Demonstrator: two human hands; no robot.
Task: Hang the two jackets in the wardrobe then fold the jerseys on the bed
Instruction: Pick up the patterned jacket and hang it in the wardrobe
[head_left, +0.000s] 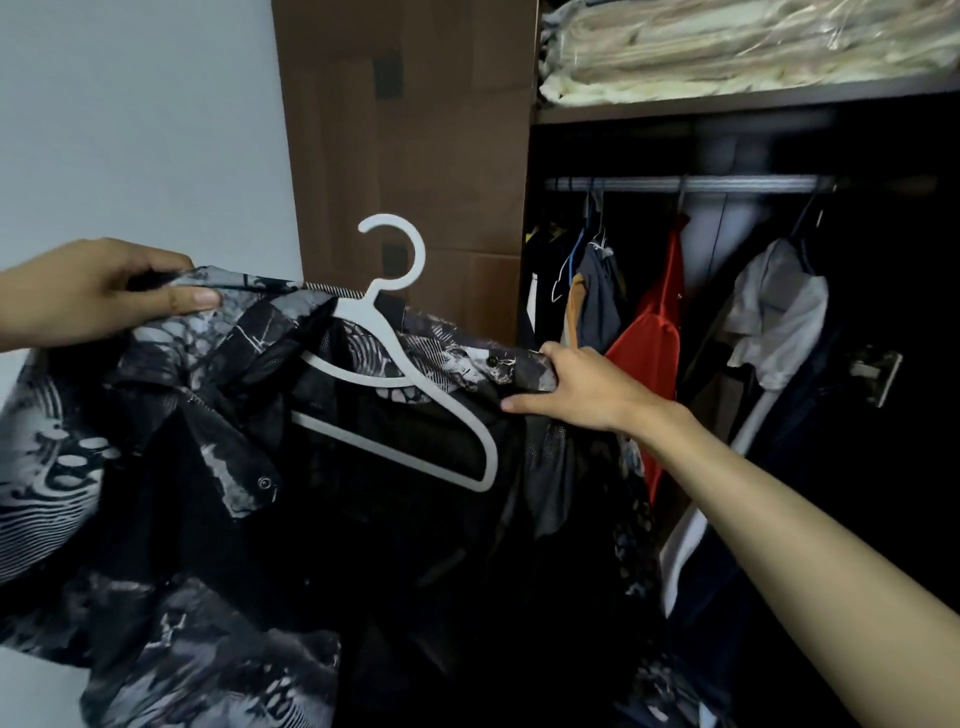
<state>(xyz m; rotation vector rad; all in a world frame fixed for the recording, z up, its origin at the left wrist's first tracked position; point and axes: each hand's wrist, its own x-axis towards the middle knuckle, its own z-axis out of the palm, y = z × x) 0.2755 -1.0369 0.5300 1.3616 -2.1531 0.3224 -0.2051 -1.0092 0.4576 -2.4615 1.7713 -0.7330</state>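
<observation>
A patterned black jacket (218, 467) is held up before the open wardrobe (883, 156), a white hanger (400, 364) inside it. Its shoulders are pinched by the left hand (98, 291) and right hand (582, 384).

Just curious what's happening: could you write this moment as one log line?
stage: fitting patterned jacket onto white hanger | left hand: pinches jacket shoulder | right hand: grips other shoulder | wardrobe rail: not yet reached
</observation>
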